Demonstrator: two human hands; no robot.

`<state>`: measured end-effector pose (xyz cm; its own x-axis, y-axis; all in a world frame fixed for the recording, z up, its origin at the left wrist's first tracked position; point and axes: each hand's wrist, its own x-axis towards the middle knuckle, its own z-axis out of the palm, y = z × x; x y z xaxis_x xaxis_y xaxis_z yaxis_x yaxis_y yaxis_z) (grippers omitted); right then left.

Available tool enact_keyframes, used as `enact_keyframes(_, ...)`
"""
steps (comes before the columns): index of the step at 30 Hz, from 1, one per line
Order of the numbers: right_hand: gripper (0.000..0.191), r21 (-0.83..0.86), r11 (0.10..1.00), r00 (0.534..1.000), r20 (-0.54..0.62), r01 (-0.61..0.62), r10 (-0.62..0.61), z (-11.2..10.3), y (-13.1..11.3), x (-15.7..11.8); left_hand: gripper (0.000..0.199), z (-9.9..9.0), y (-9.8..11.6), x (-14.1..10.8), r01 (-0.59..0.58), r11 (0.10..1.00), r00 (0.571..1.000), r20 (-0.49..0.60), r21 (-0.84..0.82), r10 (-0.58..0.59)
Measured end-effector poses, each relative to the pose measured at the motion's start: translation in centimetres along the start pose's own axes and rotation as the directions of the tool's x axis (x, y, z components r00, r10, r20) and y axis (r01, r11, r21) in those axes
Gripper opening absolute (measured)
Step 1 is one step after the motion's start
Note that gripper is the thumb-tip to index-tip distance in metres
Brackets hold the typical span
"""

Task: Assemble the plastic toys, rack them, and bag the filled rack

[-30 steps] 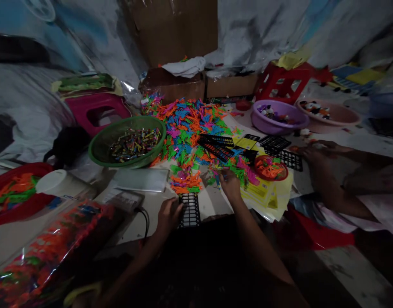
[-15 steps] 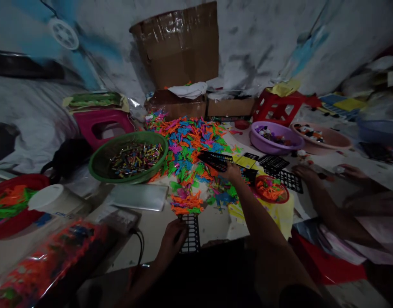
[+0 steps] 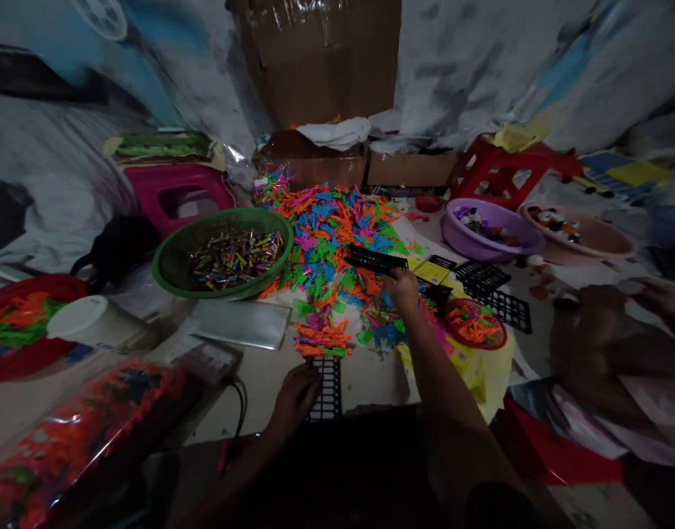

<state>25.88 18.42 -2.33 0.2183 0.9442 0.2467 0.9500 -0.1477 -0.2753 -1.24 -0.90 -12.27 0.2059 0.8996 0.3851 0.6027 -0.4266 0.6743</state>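
My right hand (image 3: pixel 404 288) grips the end of a dark slotted tray (image 3: pixel 377 260), raised over the heap of bright plastic pieces (image 3: pixel 337 228). Close to my body, my left hand (image 3: pixel 300 389) lies at the left edge of a black grid tray (image 3: pixel 329 389); its fingers are curled, and whether they pinch the tray is too dark to tell. Just beyond that tray sits a small pile of orange, blue and green pieces (image 3: pixel 322 338).
A green basin (image 3: pixel 169 275) of small colourful sticks stands left of the heap. Right are a red basket (image 3: pixel 502 338), black grids (image 3: pixel 507 308) and a purple basin (image 3: pixel 452 239). A co-worker's hands (image 3: pixel 601 305) are at far right. A clear-wrapped bundle (image 3: pixel 89 441) lies front left.
The view has tipped down and shifted slightly. The tray in my right hand has turned to a flatter angle. The co-worker's near hand has drawn back from the black grids.
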Motion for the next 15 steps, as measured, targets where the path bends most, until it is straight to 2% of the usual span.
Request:
enact_keyframes(3, 0.044, -0.095, 0.992, 0.996, 0.005, -0.083, 0.084, 1.5, -1.4, -4.9, 0.021, 0.3, 0.0, 0.1, -0.009, 0.999, 0.999, 0.031, 0.032, 0.008)
enact_keyframes(6, 0.039, -0.143, 0.985, 0.993, 0.041, -0.101, 0.108, 2.1, -1.9, -7.4, 0.029, 0.4, 0.2, 0.3, -0.004, 0.998, 0.998, 0.06, 0.065, 0.0)
enact_keyframes(8, 0.036, -0.08, 0.99, 0.993, 0.025, -0.117, 0.12, 1.4, -1.7, -8.0, 0.028, 0.1, 0.8, 0.3, 0.016, 0.999, 0.998, 0.055, 0.047, -0.018)
enact_keyframes(10, 0.04, 0.077, 0.991, 0.993, -0.043, -0.11, 0.113, -0.1, -1.3, -9.1, 0.024, -0.6, 1.8, 0.2, 0.066, 0.998, 0.998, 0.022, -0.007, -0.066)
enact_keyframes(13, 0.04, 0.316, 0.948, 0.977, -0.21, 0.021, 0.048, -2.4, -1.4, -13.6, 0.024, -1.6, 3.9, 0.0, 0.16, 0.976, 0.987, -0.012, -0.146, -0.163)
enact_keyframes(14, 0.038, 0.349, 0.933, 0.969, -0.246, 0.085, 0.004, -2.9, -1.7, -15.7, 0.027, -1.8, 4.6, 0.1, 0.167, 0.965, 0.985, -0.009, -0.202, -0.172)
enact_keyframes(15, 0.034, 0.36, 0.915, 0.963, -0.254, 0.181, -0.09, -3.1, -2.1, -17.9, 0.029, -2.0, 5.3, 0.1, 0.161, 0.954, 0.986, -0.007, -0.251, -0.169)
